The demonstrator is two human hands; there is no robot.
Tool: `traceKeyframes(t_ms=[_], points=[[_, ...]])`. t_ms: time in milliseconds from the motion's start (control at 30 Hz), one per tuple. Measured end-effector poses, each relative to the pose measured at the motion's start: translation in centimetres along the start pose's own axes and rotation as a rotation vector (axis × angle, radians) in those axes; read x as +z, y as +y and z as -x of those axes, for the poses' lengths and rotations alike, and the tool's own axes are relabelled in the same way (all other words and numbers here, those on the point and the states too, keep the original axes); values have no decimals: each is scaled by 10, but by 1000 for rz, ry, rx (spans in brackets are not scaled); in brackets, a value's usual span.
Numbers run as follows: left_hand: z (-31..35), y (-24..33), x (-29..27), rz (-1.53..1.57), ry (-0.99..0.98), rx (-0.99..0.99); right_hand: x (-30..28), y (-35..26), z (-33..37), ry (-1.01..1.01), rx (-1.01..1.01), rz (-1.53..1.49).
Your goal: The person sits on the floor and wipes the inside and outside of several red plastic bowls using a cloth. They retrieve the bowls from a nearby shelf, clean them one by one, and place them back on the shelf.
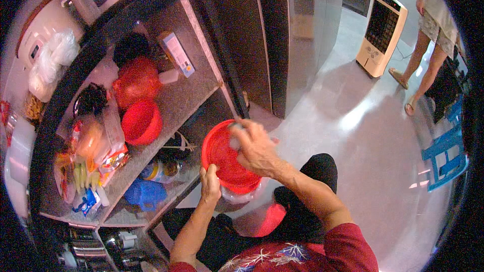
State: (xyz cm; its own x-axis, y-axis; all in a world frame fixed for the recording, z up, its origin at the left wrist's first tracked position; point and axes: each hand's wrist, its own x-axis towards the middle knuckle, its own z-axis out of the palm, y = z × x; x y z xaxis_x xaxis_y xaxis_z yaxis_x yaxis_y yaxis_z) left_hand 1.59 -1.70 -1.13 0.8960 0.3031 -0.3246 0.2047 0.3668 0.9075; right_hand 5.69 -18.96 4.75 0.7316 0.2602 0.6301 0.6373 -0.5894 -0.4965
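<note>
A round red plastic basin is tilted in front of me, above my knees. My left hand is closed on its near-left rim, thumb along the edge. Inside the basin's upper right part is my right hand, its fingers curled and smeared by motion. Something small and greyish shows under those fingers, too blurred to name. Below the basin lies a pale, see-through rim or bag, partly covered by it. Another red object shows between my legs.
At left, an open cabinet shelf holds a red bowl, red bags, a box and packets. A blue container sits lower. An air cooler, a standing person and a blue stool are at right.
</note>
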Motion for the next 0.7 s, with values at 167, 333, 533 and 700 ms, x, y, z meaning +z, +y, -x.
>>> traceKeyframes(t_ms=[167, 333, 533, 700], points=[[11, 1, 17, -125, -160, 194, 27, -4, 14, -200, -224, -67], [14, 3, 7, -236, -229, 206, 22, 10, 7, -115, -320, 416], [8, 11, 8, -224, -193, 348, 27, 26, 13, -87, -41, 593], [-1, 4, 8, -168, -98, 364, 36, 16, 42, -271, -61, 139]])
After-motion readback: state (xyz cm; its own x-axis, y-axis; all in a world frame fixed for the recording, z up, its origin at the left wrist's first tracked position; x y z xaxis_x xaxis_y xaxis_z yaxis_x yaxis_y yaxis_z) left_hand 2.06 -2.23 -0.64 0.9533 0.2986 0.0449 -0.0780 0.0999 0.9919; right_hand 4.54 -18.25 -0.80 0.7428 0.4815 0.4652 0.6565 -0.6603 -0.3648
